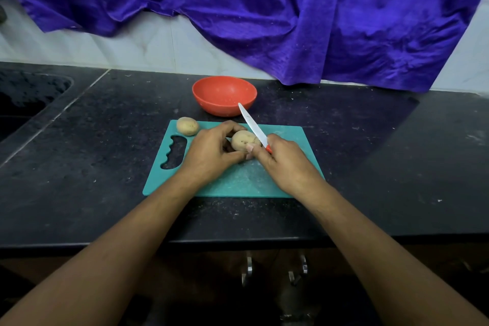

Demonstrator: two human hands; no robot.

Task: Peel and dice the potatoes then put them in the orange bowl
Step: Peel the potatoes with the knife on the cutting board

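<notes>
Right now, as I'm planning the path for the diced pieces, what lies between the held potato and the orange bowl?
In the head view, only the knife blade crosses that stretch, above the cutting board edge and dark counter.

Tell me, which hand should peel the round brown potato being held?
The right hand: it grips the white-bladed, red-handled knife beside that potato, which the left hand holds steady.

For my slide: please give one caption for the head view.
Left hand holds an unpeeled potato over the teal board; right hand grips a knife.
</notes>
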